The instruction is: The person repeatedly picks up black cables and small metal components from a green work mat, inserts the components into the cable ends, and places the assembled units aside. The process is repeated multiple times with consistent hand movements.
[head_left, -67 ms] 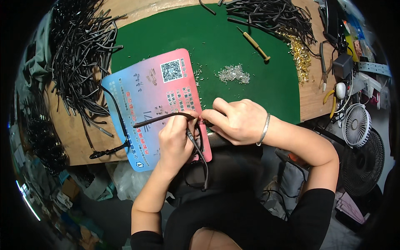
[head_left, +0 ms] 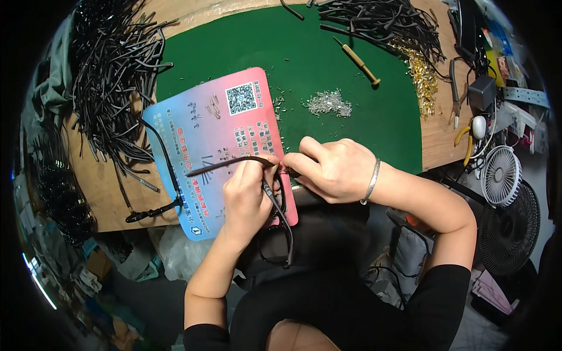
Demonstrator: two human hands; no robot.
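A pair of black eyeglasses (head_left: 228, 165) is gripped by my left hand (head_left: 246, 196), fingers closed round the frame. One temple points left over a blue-and-pink printed mat (head_left: 257, 79); the other hangs toward my lap. My right hand (head_left: 336, 171), with a silver bangle at its wrist, meets the left at the frame's hinge area. Its thumb and forefinger are pinched together, and what lies between them is hidden. Small screws (head_left: 222, 155) and thin pins (head_left: 212, 107) lie on the mat. A long black eyeglass part (head_left: 165, 146) rests along the mat's left edge.
Black temples lie heaped at left (head_left: 111, 93) and at back right (head_left: 386, 23). On the green work surface (head_left: 234, 41) are a pile of tiny silver parts (head_left: 329, 104) and a brass screwdriver (head_left: 358, 63). Gold parts (head_left: 422, 82), pliers (head_left: 454, 96) and a white fan (head_left: 501, 175) stand at right.
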